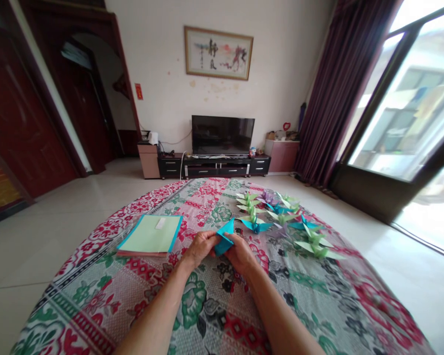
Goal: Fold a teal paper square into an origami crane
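Both my hands meet over the middle of a round table with a flowered cloth (96,296). My left hand (200,248) and my right hand (240,253) are closed on a partly folded piece of blue paper (224,238), one point of which sticks upward. To the left lies a stack of coloured paper sheets (151,235), pale green on top with blue beneath. Beyond my hands, to the right, stand several finished folded paper cranes (281,217) in green, blue and purple.
Across the tiled floor a dark television (222,134) stands on a low black cabinet (222,166) against the white wall, under a framed picture (218,53). Dark wooden doors are at the left; maroon curtains (340,88) and a big window are at the right.
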The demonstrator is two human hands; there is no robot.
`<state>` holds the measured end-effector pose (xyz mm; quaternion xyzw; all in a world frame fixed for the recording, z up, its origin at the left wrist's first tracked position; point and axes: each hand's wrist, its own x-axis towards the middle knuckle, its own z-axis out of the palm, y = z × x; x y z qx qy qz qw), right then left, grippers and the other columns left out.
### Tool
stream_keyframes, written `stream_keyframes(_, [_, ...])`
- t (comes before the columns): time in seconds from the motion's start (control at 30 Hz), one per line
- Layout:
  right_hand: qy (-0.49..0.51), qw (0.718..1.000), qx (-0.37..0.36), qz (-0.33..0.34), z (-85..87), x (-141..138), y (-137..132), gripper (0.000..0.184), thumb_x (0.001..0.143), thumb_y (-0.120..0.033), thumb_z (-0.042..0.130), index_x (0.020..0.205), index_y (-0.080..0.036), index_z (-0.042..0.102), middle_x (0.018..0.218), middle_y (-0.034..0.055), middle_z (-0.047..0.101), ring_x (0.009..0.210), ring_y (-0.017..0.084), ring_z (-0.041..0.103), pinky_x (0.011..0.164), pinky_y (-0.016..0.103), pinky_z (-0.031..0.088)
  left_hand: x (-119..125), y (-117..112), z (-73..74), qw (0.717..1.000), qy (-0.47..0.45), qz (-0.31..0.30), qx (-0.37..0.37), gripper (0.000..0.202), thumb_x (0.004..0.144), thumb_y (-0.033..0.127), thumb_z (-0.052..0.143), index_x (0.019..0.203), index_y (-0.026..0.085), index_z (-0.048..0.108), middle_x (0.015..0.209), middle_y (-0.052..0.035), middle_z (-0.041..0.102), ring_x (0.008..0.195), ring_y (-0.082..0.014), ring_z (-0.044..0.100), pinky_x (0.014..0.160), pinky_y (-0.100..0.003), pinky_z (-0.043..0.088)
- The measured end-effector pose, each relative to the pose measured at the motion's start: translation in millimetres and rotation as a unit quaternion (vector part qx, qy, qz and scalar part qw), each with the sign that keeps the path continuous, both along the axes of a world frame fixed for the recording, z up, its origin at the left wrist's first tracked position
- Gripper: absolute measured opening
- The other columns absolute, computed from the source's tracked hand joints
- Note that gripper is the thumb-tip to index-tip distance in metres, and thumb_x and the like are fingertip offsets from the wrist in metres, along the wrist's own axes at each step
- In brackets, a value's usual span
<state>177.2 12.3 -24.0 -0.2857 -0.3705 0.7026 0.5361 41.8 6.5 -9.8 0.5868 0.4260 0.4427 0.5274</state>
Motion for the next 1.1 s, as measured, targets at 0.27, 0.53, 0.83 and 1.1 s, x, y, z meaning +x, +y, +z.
stream_keyframes(0.27, [0.003, 1.0, -0.01, -0.015, 2.0, 0.0, -3.7, 0.025, 0.061, -0.032, 0.074, 0.075, -0.015, 0.063, 0.066, -0.0003, 0.063, 0.055, 0.01, 0.053, 0.057, 0.024, 0.045, -3.3, -0.6, -1.5, 0.999, -0.043, -0.011, -0.03, 0.026, 0.074, 0.037, 0.049, 0.071, 0.016, 0.062, 0.056, 0.0014, 0.052, 0.053, -0.0118, 0.046, 0.05, -0.023, 0.041])
stream_keyframes(0.53, [-0.062, 0.995, 0.058, -0.053, -6.7, 0.9, -0.5, 0.026, 0.065, -0.035, 0.072, 0.083, -0.018, 0.066, 0.072, -0.0019, 0.066, 0.056, 0.01, 0.053, 0.06, 0.025, 0.045, -4.6, 0.1, 0.0, 0.999, -0.041, -0.007, -0.029, 0.03, 0.071, 0.046, 0.053, 0.067, 0.016, 0.058, 0.054, 0.0008, 0.052, 0.053, -0.0126, 0.046, 0.052, -0.025, 0.039])
stream_keyframes(0.83, [-0.098, 0.989, 0.104, -0.045, -4.3, 3.5, -1.1, 0.029, 0.068, -0.039, 0.068, 0.089, -0.018, 0.065, 0.075, -0.0003, 0.066, 0.063, 0.014, 0.057, 0.065, 0.028, 0.047, -6.3, 0.5, 5.0, 1.0, 0.007, 0.018, 0.014, 0.029, 0.072, 0.043, 0.057, 0.062, 0.016, 0.053, 0.052, 0.0046, 0.044, 0.048, -0.0085, 0.036, 0.047, -0.022, 0.028])
stream_keyframes(1.1, [-0.138, 0.98, 0.129, -0.064, -4.6, 6.1, -2.5, 0.026, 0.065, -0.039, 0.069, 0.079, -0.018, 0.065, 0.07, -0.002, 0.065, 0.06, 0.013, 0.055, 0.062, 0.026, 0.046, -7.1, 3.7, -3.7, 0.999, 0.003, 0.04, 0.027, 0.029, 0.072, 0.04, 0.057, 0.058, 0.015, 0.055, 0.05, 0.0042, 0.046, 0.048, -0.0087, 0.039, 0.048, -0.022, 0.031])
